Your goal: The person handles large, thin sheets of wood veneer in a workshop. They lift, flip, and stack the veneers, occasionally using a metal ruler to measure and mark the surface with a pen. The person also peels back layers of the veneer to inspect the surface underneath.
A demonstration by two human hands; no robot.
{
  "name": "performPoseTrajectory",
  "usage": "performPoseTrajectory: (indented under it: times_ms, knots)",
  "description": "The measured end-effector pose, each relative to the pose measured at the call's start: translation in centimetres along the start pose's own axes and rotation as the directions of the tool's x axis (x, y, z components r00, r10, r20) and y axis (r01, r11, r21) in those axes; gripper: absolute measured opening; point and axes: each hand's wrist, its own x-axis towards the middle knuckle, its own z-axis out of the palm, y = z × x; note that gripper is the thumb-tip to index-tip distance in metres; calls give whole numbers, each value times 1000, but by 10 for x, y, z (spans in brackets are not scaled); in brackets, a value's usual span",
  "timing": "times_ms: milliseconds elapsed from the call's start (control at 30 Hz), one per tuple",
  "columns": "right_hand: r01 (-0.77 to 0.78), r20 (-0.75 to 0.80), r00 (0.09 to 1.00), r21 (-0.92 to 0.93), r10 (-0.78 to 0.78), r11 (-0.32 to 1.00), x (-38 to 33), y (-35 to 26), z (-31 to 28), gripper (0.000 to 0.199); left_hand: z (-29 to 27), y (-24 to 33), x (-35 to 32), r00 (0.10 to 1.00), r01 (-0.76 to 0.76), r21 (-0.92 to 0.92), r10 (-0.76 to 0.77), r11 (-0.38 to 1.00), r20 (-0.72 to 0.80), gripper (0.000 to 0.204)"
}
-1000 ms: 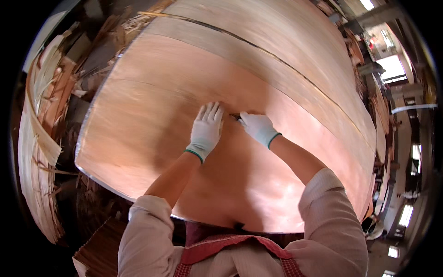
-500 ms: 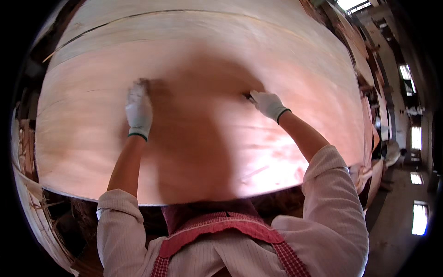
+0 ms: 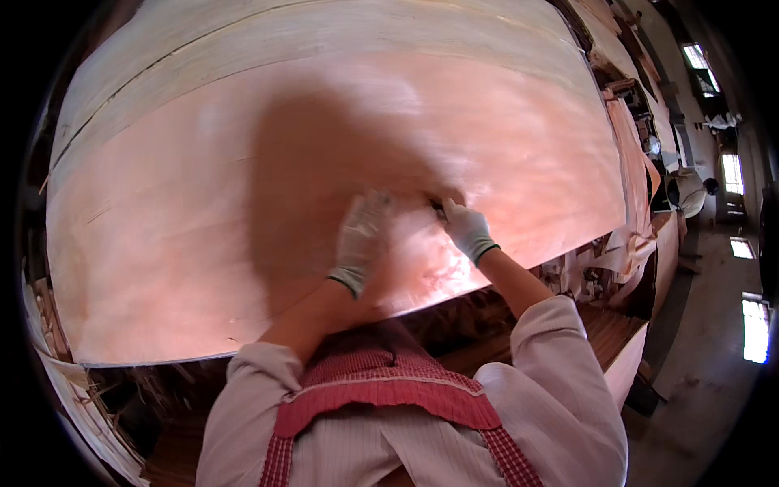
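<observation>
A wide pinkish wood veneer sheet [image 3: 162, 235] lies before me, with my shadow across its middle. My left hand [image 3: 362, 239], in a white glove with a green cuff, is over the sheet near its front edge. Its fingers are stretched out and slightly blurred, with nothing seen in them. To its right, my right hand [image 3: 468, 230], gloved alike, is closed round a small dark tool [image 3: 438, 208]. The tool's tip points toward the sheet; most of it is hidden by the fingers, and its kind does not show.
Beyond the pink veneer, a paler wood surface [image 3: 324, 31] carries a long dark seam. Torn veneer scraps [image 3: 629, 243] hang at the right edge. Loose strips [image 3: 101, 414] lie low at the left. Another person [image 3: 690, 191] is far off at the right, near bright windows.
My left hand has moved right and nearer to me, toward the right hand. The right hand still grips the dark tool, a little nearer to me. My view has turned and shifted.
</observation>
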Motion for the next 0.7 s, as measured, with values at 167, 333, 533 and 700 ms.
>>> performPoseTrajectory:
  times_ms: [167, 333, 533, 700]
  knots:
    - [-224, 95, 974, 235, 207, 946, -81, 26, 24, 25, -1, 30, -7, 968, -204, -59, 192, 977, -161, 44]
    - [-445, -89, 834, 475, 544, 759, -122, 36, 27, 27, -1, 28, -3, 960, -204, -8, 198, 979, -197, 44]
    - [-271, 227, 211, 948, 951, -166, -208, 146, 69, 19, -4, 37, -5, 957, -219, 5, 216, 976, -194, 46]
    - [-94, 466, 95, 884, 880, -458, -186, 176, 56, 18, -2, 36, -6, 962, -220, 11, 219, 975, -164, 44]
